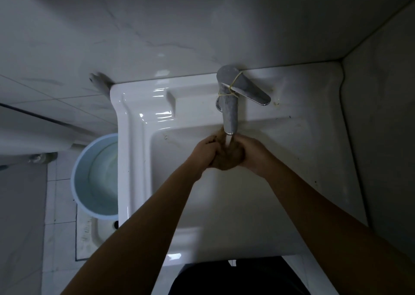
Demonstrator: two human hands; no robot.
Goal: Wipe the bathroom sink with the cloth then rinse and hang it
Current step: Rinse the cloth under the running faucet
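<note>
Two hands meet over the far part of a white ceramic sink [134, 160], directly under the tap. The sink is rectangular, with a raised ledge along its left side and a broad flat deck at the far edge. It butts against a pale marble-veined wall [157, 25] at the far side and a plain wall [381, 115] on the right. Dark specks [314, 182] dot the right-hand ledge, and a yellowish stain [276, 102] sits on the deck just right of the tap base. Lighting is dim.

A chrome mixer tap [230, 112] stands on the deck; its lever [251, 90] points right and towards the near side. A yellow rubber band [231, 90] is wound round lever and body. A thin stream of water [228, 141] runs from the spout.

The brown cloth [229, 157] is bunched in a wad under that stream, above the basin. The left hand [205, 153] curls round its left side and the right hand [253, 155] curls round its right side; both grip it. Both forearms cross the near half of the basin and hide much of its floor; the drain cannot be seen.

Left of the sink, on the pale tiled floor [56, 196], stands a light-blue bucket [76, 175], its right side hidden behind the sink. Nearer lies a white floor fixture [98, 231], partly covered by the left forearm. Dark clothing [235, 276] fills the near edge.
</note>
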